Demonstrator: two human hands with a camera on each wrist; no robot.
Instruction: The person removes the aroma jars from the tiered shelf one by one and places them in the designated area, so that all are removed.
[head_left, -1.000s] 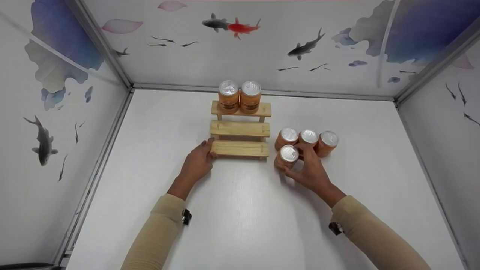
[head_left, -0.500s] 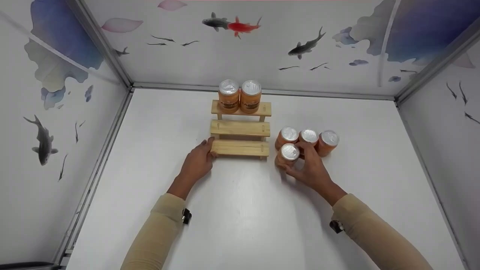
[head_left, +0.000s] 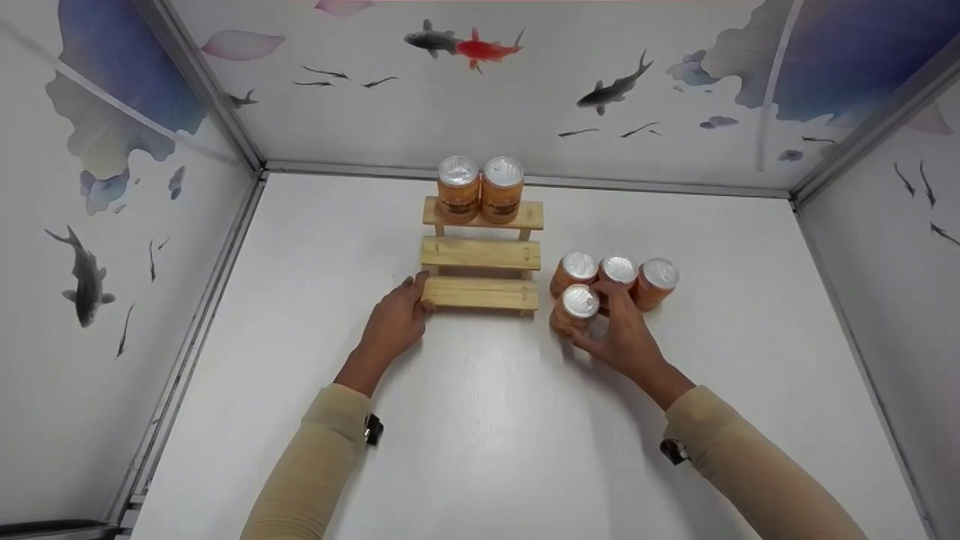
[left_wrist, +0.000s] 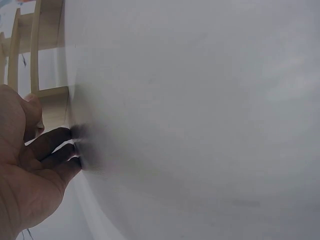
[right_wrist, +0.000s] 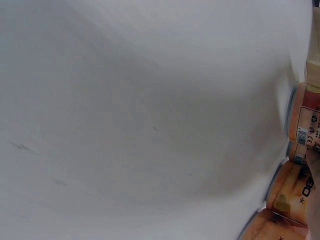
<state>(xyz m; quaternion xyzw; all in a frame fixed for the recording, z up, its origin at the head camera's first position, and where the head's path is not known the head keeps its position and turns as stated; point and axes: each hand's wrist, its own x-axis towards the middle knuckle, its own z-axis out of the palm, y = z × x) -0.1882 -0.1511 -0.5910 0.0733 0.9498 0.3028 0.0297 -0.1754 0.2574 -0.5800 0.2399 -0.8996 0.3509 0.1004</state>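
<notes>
On a white desk point(head_left: 480, 442), right of centre, the right hand point(head_left: 626, 336) is gripping an orange silver-topped can point(head_left: 576, 309), apparently securing it for lifting next; mid-frame, the left hand point(head_left: 394, 321) is pinching a tiered pale-wood rack point(head_left: 481, 255)

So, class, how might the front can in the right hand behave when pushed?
The front can probably keeps its shape, judging by its neat round lid. Being upright, it could tip from a push near the top. Its round wall suggests it would roll if laid sideways.
</notes>
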